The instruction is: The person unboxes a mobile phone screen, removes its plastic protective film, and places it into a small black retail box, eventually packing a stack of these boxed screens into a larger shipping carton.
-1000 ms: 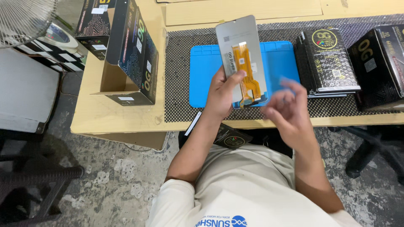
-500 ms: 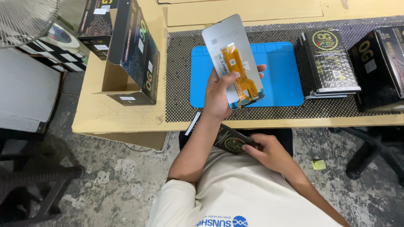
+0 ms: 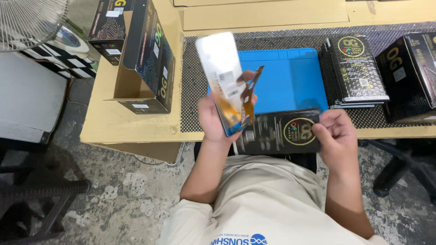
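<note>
Holding a phone display panel (image 3: 222,75) upright in the left hand (image 3: 212,121), the person has its silvery back turned toward the camera, with an orange flex cable (image 3: 249,97) trailing down the lower half. The fingers wrap the panel's bottom edge, and the thumb seems to press near the cable. The right hand (image 3: 336,136) pinches the right end of a flat black packaging sleeve (image 3: 279,132) with a round emblem, held level just in front of the table (image 3: 131,122) edge, at about 4 o'clock from the panel. Both hands are clenched on their items, and the two things overlap slightly at the panel's lower corner.

To do this well, I judge the grip should stay on the panel's edges, clear of the flex cable, since a bend or tug there could damage it. The sleeve's open end is blurred, so which way it faces cannot be told; it should be lined up squarely with the panel's short edge.

At 12 o'clock lies a blue work mat (image 3: 290,77); at 2 o'clock, a stack of matching sleeves (image 3: 356,70); at 10 o'clock, an open carton (image 3: 145,59).
</note>
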